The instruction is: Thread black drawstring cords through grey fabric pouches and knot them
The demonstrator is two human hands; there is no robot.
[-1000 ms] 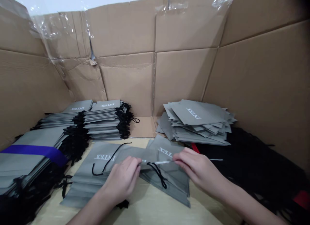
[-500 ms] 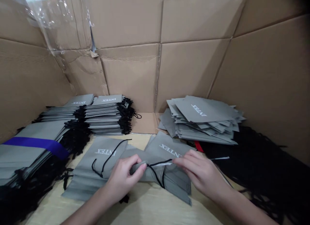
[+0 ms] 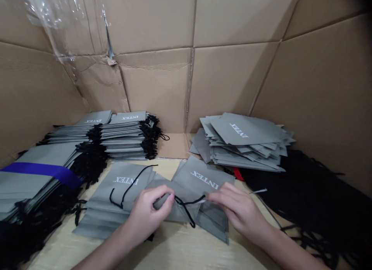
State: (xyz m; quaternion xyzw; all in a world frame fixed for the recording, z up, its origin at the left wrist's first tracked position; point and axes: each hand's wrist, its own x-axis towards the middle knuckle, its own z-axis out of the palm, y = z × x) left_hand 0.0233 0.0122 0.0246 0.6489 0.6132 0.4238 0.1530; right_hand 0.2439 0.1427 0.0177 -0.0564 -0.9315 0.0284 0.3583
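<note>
My left hand (image 3: 148, 212) pinches the folded top edge of a grey drawstring bag (image 3: 180, 212) on the table. My right hand (image 3: 236, 210) pinches near a short white tip at the end of a black cord (image 3: 188, 204), which loops below the hands. Beneath them lie more grey bags printed INTEX in white, one (image 3: 203, 179) above my hands and one (image 3: 124, 184) to the left, with its own black cord. A thin white strip (image 3: 258, 191) lies beyond my right hand.
Neat stacks of corded grey bags (image 3: 124, 136) stand at the back left, and a stack tied with a purple band (image 3: 43, 170) sits at the left. A loose grey pile (image 3: 241, 140) and a black heap (image 3: 305, 192) lie right, inside cardboard walls (image 3: 232, 68).
The black cord now stretches more tightly between my hands, and less of the white tip shows. My hands have come slightly closer, and the whole view has shifted a little.
</note>
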